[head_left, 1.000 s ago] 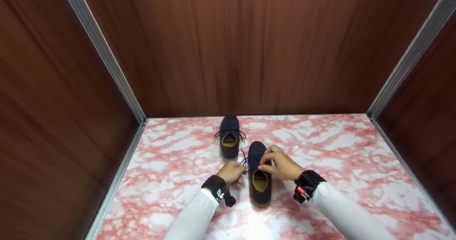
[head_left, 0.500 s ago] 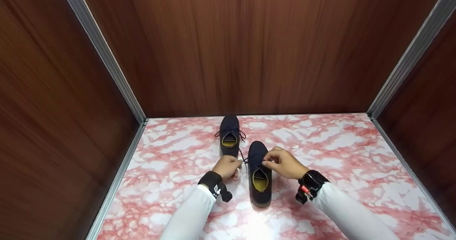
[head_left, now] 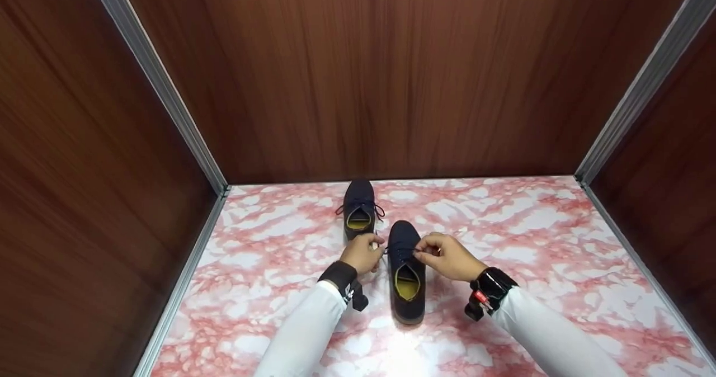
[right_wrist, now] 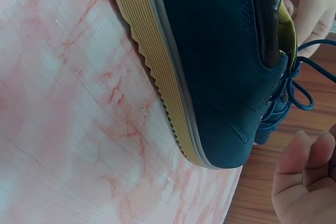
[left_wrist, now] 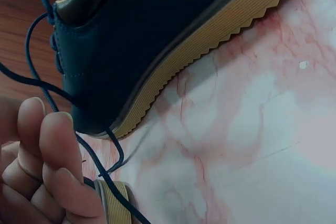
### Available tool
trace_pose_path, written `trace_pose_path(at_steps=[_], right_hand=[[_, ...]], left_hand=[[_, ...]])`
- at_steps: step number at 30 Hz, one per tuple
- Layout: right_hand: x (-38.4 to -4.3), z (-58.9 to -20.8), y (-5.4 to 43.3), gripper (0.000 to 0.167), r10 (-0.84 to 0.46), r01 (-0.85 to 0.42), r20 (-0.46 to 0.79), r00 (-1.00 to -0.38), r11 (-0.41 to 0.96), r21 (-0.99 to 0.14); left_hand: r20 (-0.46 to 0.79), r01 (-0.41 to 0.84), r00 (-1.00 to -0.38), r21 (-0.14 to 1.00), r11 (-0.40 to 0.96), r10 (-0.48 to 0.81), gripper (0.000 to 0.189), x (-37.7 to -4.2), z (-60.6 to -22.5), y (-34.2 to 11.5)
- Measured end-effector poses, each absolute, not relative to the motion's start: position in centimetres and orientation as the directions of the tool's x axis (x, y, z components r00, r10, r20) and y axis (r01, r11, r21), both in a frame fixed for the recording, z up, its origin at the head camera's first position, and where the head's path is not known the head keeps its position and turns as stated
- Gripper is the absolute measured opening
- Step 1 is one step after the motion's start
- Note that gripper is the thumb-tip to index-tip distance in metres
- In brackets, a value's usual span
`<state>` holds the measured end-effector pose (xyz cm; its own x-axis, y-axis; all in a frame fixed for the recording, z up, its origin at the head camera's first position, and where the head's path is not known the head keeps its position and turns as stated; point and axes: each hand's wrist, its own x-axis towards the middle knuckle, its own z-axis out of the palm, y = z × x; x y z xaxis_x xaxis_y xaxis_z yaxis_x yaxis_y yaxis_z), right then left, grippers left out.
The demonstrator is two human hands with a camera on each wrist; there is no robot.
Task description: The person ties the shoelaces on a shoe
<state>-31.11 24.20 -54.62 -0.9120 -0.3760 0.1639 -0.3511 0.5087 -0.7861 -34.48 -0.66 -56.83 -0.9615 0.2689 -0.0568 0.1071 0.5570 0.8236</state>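
Observation:
Between the two hands stands a dark navy lace-up shoe [head_left: 407, 304], toe pointing away, with a yellow lining and tan ridged sole seen in the wrist views. On its left side my left hand [head_left: 359, 254] pinches a dark blue shoelace [left_wrist: 94, 158]; in the left wrist view the lace runs past the curled fingertips. From the right, my right hand [head_left: 449, 258] pinches the lace at thumb and forefinger, above the eyelets. Lace loops [right_wrist: 302, 93] rise over the tongue in the right wrist view, where the exact grip is out of frame.
The matching shoe [head_left: 358, 195] stands farther back on the left, its lace tied in a bow; the left hand overlaps its heel. Red-and-white marbled floor [head_left: 531, 243] lies beneath. Brown wood-grain panels [head_left: 391, 75] with grey metal corner strips enclose three sides.
My left hand shifts forward, then back slightly toward the near shoe. My right hand draws a little right, off the shoe's middle. A lace now stretches across the shoe between them.

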Motion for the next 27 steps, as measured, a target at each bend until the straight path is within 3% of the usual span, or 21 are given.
trace_pose_path(at_steps=[5,12,27], right_hand=[[-31.1,-54.7,24.4,0.005,-0.392,-0.361,0.164,-0.905,0.504,-0.784],[-31.2,-54.9,24.5,0.017,-0.407,-0.376,0.174,-0.897,0.492,-0.785],[-31.5,-54.9,23.7,0.032,-0.254,-0.3,0.18,-0.95,0.589,-0.75]], left_hand=[[-0.017,0.176,-0.961,0.736,0.654,0.278,0.028,-34.7,-56.9,-0.1],[0.076,0.263,-0.958,0.622,0.738,0.277,0.007,-34.8,-57.1,0.4],[0.127,0.276,-0.958,0.659,0.7,0.258,0.02,-34.9,-56.0,-0.5]])
